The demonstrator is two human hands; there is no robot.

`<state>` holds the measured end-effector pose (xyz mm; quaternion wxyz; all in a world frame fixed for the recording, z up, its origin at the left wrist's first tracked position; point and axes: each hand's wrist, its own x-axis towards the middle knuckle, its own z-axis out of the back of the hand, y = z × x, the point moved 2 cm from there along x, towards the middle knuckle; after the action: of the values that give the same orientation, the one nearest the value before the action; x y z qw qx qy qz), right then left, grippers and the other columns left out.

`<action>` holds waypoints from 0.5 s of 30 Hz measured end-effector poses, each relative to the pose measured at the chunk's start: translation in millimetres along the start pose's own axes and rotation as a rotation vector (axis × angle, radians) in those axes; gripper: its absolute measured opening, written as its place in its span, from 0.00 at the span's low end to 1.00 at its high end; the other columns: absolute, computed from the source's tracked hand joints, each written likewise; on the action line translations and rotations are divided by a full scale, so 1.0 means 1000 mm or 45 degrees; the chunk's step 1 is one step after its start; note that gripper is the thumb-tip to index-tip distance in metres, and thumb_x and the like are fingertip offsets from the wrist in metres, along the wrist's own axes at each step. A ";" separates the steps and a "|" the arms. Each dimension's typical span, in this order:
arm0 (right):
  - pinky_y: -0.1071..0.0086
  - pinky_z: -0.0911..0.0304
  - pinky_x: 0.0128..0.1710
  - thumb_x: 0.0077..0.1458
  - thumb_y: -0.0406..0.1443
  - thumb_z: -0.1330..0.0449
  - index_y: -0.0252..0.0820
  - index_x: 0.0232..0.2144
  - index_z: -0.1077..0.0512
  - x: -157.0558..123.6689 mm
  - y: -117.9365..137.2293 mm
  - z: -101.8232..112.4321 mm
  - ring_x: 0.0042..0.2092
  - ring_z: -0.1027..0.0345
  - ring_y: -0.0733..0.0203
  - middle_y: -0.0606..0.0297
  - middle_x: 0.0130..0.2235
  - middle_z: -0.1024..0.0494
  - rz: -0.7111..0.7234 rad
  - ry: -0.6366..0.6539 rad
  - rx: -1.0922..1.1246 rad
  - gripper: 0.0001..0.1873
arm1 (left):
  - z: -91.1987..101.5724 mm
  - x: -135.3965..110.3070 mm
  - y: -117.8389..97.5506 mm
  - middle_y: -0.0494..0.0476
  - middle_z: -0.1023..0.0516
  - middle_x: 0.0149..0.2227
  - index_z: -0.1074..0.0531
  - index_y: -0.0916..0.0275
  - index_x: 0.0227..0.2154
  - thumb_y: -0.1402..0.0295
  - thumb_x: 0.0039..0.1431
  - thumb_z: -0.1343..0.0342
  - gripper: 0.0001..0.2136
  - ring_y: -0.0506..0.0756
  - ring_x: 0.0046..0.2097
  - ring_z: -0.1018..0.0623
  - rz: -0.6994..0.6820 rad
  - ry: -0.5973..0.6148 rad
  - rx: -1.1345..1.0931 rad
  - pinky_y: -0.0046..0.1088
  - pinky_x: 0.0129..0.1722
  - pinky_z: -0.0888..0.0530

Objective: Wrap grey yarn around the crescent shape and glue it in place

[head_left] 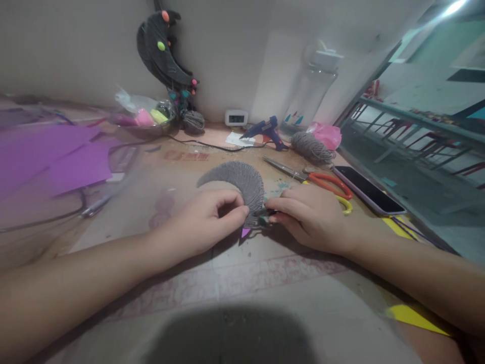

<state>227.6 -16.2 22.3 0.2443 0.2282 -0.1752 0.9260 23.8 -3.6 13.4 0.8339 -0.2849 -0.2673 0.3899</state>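
Observation:
A crescent shape wrapped in grey yarn [237, 183] lies on the table in front of me, its pink tip showing below my fingers. My left hand [204, 220] pinches the lower end of the crescent, fingers closed on it. Fingers closed too, my right hand [308, 215] touches the same end from the right and holds a small dark thing I cannot make out. A grey yarn ball [311, 147] lies further back on the right.
Scissors with orange handles [318, 179] and a phone [367, 189] lie right of my hands. A blue glue gun [265, 130], a bowl of coloured bits [146, 121], purple sheets [56, 162], a black crescent decoration [162, 50] and a water bottle [312, 86] stand further back.

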 end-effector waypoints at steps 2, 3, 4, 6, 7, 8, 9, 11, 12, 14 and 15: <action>0.67 0.51 0.28 0.66 0.36 0.50 0.35 0.36 0.26 0.000 0.000 0.000 0.27 0.38 0.62 0.64 0.25 0.28 0.001 0.008 -0.002 0.15 | 0.000 0.000 0.001 0.47 0.33 0.23 0.33 0.63 0.20 0.67 0.61 0.50 0.14 0.49 0.28 0.32 0.009 0.002 0.004 0.27 0.28 0.39; 0.67 0.51 0.28 0.66 0.37 0.50 0.36 0.36 0.26 0.001 0.000 0.000 0.27 0.38 0.62 0.64 0.25 0.28 0.000 0.016 -0.002 0.15 | 0.000 0.000 0.001 0.47 0.33 0.23 0.33 0.63 0.20 0.67 0.61 0.50 0.14 0.49 0.28 0.32 0.015 0.004 0.004 0.27 0.28 0.39; 0.67 0.51 0.28 0.66 0.37 0.50 0.36 0.36 0.26 0.000 0.000 0.000 0.27 0.38 0.62 0.64 0.25 0.28 -0.001 0.024 -0.003 0.15 | 0.000 0.000 0.002 0.47 0.33 0.23 0.33 0.63 0.20 0.67 0.61 0.50 0.14 0.49 0.28 0.32 0.023 0.007 0.002 0.27 0.28 0.39; 0.67 0.52 0.28 0.66 0.37 0.50 0.36 0.37 0.26 0.000 0.000 -0.001 0.28 0.38 0.62 0.64 0.25 0.28 -0.004 0.046 -0.002 0.14 | 0.000 0.000 0.001 0.47 0.33 0.23 0.33 0.63 0.20 0.67 0.61 0.50 0.14 0.49 0.28 0.32 0.036 0.019 -0.006 0.27 0.28 0.39; 0.66 0.52 0.28 0.66 0.37 0.50 0.36 0.37 0.26 0.000 0.000 -0.001 0.28 0.38 0.62 0.64 0.25 0.28 -0.006 0.056 0.001 0.14 | 0.000 0.000 0.001 0.47 0.33 0.23 0.33 0.63 0.20 0.67 0.61 0.50 0.14 0.49 0.28 0.32 0.045 0.027 -0.010 0.26 0.28 0.39; 0.66 0.52 0.28 0.66 0.38 0.50 0.37 0.37 0.26 -0.001 0.000 -0.001 0.28 0.38 0.62 0.64 0.25 0.28 -0.008 0.061 0.006 0.14 | 0.000 0.000 0.001 0.47 0.33 0.23 0.33 0.63 0.20 0.67 0.61 0.50 0.14 0.49 0.28 0.32 0.054 0.034 -0.014 0.26 0.28 0.39; 0.66 0.52 0.28 0.66 0.38 0.49 0.37 0.37 0.26 -0.001 -0.001 -0.002 0.28 0.38 0.62 0.64 0.26 0.28 -0.010 0.065 0.013 0.14 | 0.000 0.000 0.000 0.47 0.32 0.23 0.32 0.62 0.20 0.67 0.61 0.50 0.14 0.49 0.28 0.31 0.065 0.038 -0.012 0.26 0.28 0.39; 0.66 0.52 0.29 0.66 0.38 0.49 0.36 0.38 0.27 -0.002 -0.001 -0.002 0.28 0.38 0.62 0.64 0.26 0.28 -0.014 0.071 0.034 0.13 | 0.000 -0.001 0.000 0.47 0.32 0.22 0.32 0.62 0.20 0.67 0.61 0.50 0.14 0.49 0.28 0.31 0.087 0.049 -0.016 0.25 0.27 0.38; 0.66 0.52 0.29 0.66 0.38 0.49 0.36 0.38 0.27 -0.002 -0.001 -0.003 0.28 0.38 0.62 0.64 0.26 0.28 -0.013 0.069 0.045 0.13 | 0.000 -0.001 0.000 0.47 0.32 0.22 0.32 0.62 0.20 0.67 0.61 0.50 0.14 0.49 0.28 0.31 0.091 0.051 -0.017 0.25 0.27 0.38; 0.67 0.51 0.29 0.66 0.37 0.49 0.36 0.37 0.27 -0.002 -0.002 -0.003 0.28 0.37 0.62 0.64 0.26 0.28 -0.006 0.059 0.067 0.13 | 0.000 -0.001 -0.001 0.47 0.32 0.22 0.32 0.62 0.20 0.67 0.60 0.50 0.13 0.49 0.28 0.31 0.090 0.054 -0.020 0.25 0.27 0.38; 0.67 0.51 0.29 0.66 0.37 0.49 0.36 0.37 0.27 -0.002 -0.002 -0.004 0.28 0.37 0.63 0.64 0.26 0.28 0.001 0.049 0.071 0.13 | 0.000 -0.002 0.000 0.47 0.32 0.22 0.32 0.62 0.20 0.67 0.60 0.50 0.13 0.49 0.27 0.31 0.094 0.056 -0.026 0.25 0.26 0.38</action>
<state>228.7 -13.5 19.0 0.2408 0.2169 -0.1445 0.9349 23.0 -5.0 13.7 0.8216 -0.3115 -0.2422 0.4115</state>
